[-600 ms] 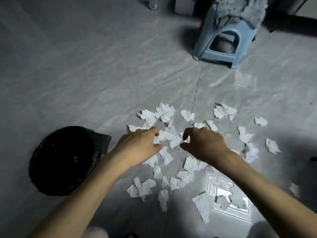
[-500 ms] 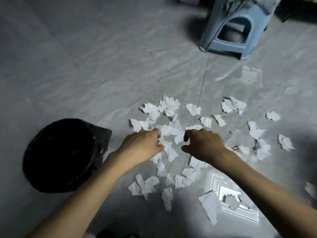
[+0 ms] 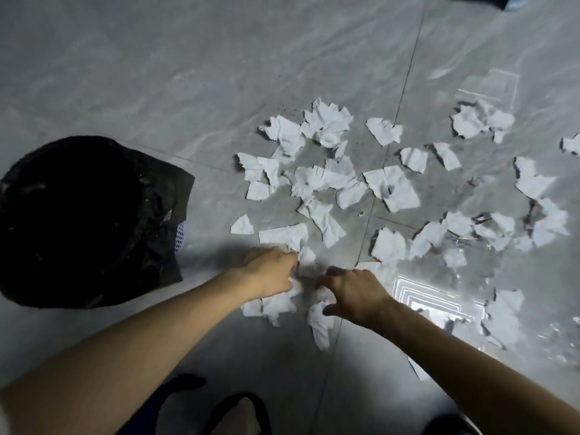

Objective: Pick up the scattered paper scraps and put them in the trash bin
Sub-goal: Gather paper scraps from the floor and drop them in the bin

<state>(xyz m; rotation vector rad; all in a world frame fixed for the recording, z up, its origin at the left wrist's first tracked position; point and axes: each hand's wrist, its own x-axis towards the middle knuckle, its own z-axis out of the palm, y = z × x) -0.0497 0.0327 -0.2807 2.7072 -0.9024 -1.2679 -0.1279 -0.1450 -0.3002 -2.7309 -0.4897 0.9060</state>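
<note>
While both arms reach down to the grey tiled floor (image 3: 157, 73), the left hand (image 3: 271, 271) rests knuckles-up on the near edge of the scraps (image 3: 326, 180), its fingers curled onto white paper at its fingertips; whether it actually grips a piece cannot be told. At 3 o'clock of it, just beside, the right hand (image 3: 353, 293) lies palm-down with fingers bent and thumb tucked toward a crumpled scrap (image 3: 320, 321) under it; a firm pinch cannot be told. Scraps spread from the hands toward 12 and 2 o'clock, many overlapping. At 9 o'clock of the hands stands the bin (image 3: 84, 221), lined with a black bag, near the paper but apart from it. A bright reflection (image 3: 433, 306) shines on the floor at 3 o'clock of the right hand.
</note>
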